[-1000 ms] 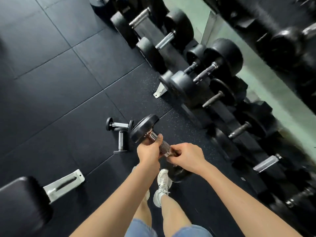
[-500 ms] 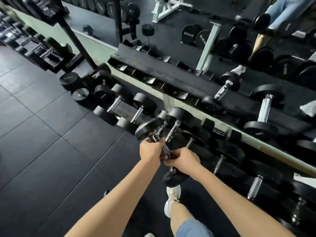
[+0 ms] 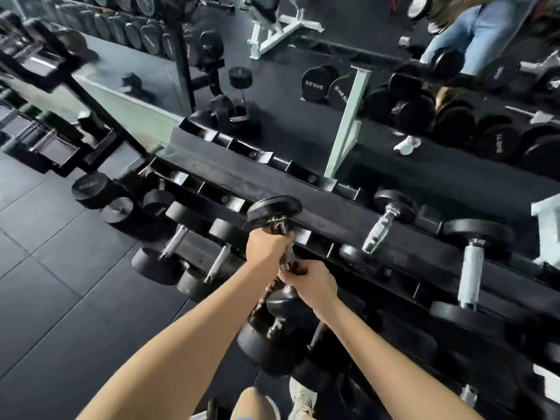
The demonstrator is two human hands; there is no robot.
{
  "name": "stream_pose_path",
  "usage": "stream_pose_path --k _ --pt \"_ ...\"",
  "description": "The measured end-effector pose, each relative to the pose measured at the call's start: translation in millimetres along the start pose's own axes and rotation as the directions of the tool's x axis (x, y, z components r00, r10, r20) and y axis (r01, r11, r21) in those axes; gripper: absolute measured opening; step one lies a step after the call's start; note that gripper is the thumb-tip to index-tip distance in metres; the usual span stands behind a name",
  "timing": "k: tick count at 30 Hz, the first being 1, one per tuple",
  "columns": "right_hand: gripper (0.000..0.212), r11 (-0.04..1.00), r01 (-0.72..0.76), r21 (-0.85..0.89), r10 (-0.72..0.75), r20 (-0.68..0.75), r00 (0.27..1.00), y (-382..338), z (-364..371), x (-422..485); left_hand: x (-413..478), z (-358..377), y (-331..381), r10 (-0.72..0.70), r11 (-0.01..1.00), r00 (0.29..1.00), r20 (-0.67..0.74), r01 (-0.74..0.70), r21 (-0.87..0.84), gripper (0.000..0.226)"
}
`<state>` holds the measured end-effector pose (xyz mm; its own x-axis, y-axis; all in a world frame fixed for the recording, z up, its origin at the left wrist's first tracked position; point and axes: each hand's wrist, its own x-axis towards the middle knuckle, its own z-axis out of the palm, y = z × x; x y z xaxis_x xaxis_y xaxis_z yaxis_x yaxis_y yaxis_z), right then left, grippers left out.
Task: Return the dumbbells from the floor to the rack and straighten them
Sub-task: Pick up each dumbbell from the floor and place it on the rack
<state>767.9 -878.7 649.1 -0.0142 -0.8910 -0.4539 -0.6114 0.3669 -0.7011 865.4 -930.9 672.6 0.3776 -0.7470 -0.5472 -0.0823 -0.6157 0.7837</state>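
I hold a black dumbbell (image 3: pixel 274 209) with a chrome knurled handle in both hands, lifted in front of the rack. My left hand (image 3: pixel 266 245) grips the handle near its far head. My right hand (image 3: pixel 309 281) grips the handle's near end, just above the near head (image 3: pixel 283 301). The far head hangs level with the front edge of the rack's upper shelf (image 3: pixel 318 207), next to empty saddles. The handle's middle is hidden by my fingers.
Two dumbbells (image 3: pixel 472 268) lie on the upper shelf to the right. More dumbbells (image 3: pixel 175 247) fill the lower tier on the left and below my hands. A mirror behind the rack reflects a person (image 3: pixel 472 34). Black rubber floor (image 3: pixel 60 283) spreads to the left.
I have raised the dumbbell from near floor level up to the upper shelf's front edge. My view has swung from the floor up to the rack and mirror.
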Motion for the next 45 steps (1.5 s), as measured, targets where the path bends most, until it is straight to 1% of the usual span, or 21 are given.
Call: stream_pose_path --k 4,7,10,13,17,20,23,25,28,32,36,37,40,41,43,45 --pt "0.030 0.993 -0.071 0.097 0.072 -0.010 0.997 -17.8 2.1 44.8 43.1 18.4 29.8 0.056 0.989 0.998 0.036 -0.061 0.135 0.015" --pt "0.021 0.975 -0.133 0.179 0.143 -0.043 0.989 -27.3 6.8 77.9 72.2 29.5 51.0 0.087 0.963 0.992 0.087 -0.106 0.248 0.020" --pt "0.023 0.963 -0.163 0.216 0.187 -0.093 0.978 -37.7 9.1 110.0 104.4 40.9 67.4 0.117 0.928 0.979 0.167 -0.167 0.332 0.019" --pt "0.025 0.945 -0.222 0.240 0.256 -0.122 0.959 -47.7 11.5 140.7 136.9 52.9 78.1 0.097 0.894 0.966 0.240 -0.190 0.405 0.016" --pt "0.029 0.917 -0.293 0.269 0.342 -0.157 0.926 -52.4 19.5 177.1 175.5 67.6 85.0 0.046 0.877 0.956 0.290 -0.178 0.446 0.027" --pt "0.030 0.896 -0.347 0.276 0.404 -0.184 0.896 -51.7 23.4 193.2 194.5 79.1 83.7 0.007 0.868 0.946 0.323 -0.166 0.468 0.027" --pt "0.021 0.886 -0.393 0.247 0.447 -0.221 0.867 -50.9 27.5 202.5 205.5 87.8 85.4 -0.013 0.848 0.928 0.372 -0.187 0.495 0.028" --pt "0.027 0.884 -0.425 0.192 0.464 -0.265 0.845 -52.5 29.9 205.6 211.4 90.9 86.4 -0.023 0.830 0.917 0.398 -0.204 0.519 0.029" --pt "0.031 0.886 -0.453 0.099 0.460 -0.312 0.831 -56.3 32.3 206.4 216.9 90.7 86.2 -0.026 0.814 0.906 0.422 -0.226 0.535 0.026" --pt "0.031 0.877 -0.460 0.138 0.479 -0.314 0.820 -61.7 34.9 205.8 216.9 84.9 86.6 0.007 0.802 0.890 0.455 -0.278 0.530 0.026" --pt "0.029 0.894 -0.437 0.100 0.447 -0.283 0.849 -61.4 27.4 201.2 205.9 74.9 83.7 0.034 0.803 0.874 0.484 -0.312 0.508 0.025" --pt "0.030 0.902 -0.422 0.091 0.429 -0.295 0.854 -59.9 24.7 198.2 201.7 70.7 81.1 0.050 0.811 0.882 0.469 -0.309 0.496 0.027" --pt "0.047 0.932 -0.361 0.034 0.347 -0.372 0.861 -53.5 18.0 180.1 187.9 51.9 67.3 0.077 0.863 0.924 0.374 -0.250 0.440 0.045" --pt "0.051 0.942 -0.335 0.001 0.307 -0.401 0.863 -51.0 16.6 171.4 182.5 43.4 60.8 0.082 0.881 0.939 0.335 -0.225 0.416 0.048" --pt "0.052 0.957 -0.282 -0.073 0.217 -0.467 0.857 -45.9 14.9 150.6 169.8 24.3 44.6 0.091 0.908 0.964 0.251 -0.183 0.376 0.043" --pt "0.048 0.968 -0.220 -0.122 0.132 -0.496 0.858 -41.4 14.6 123.6 151.8 2.3 23.0 0.104 0.937 0.983 0.149 -0.147 0.316 0.034"
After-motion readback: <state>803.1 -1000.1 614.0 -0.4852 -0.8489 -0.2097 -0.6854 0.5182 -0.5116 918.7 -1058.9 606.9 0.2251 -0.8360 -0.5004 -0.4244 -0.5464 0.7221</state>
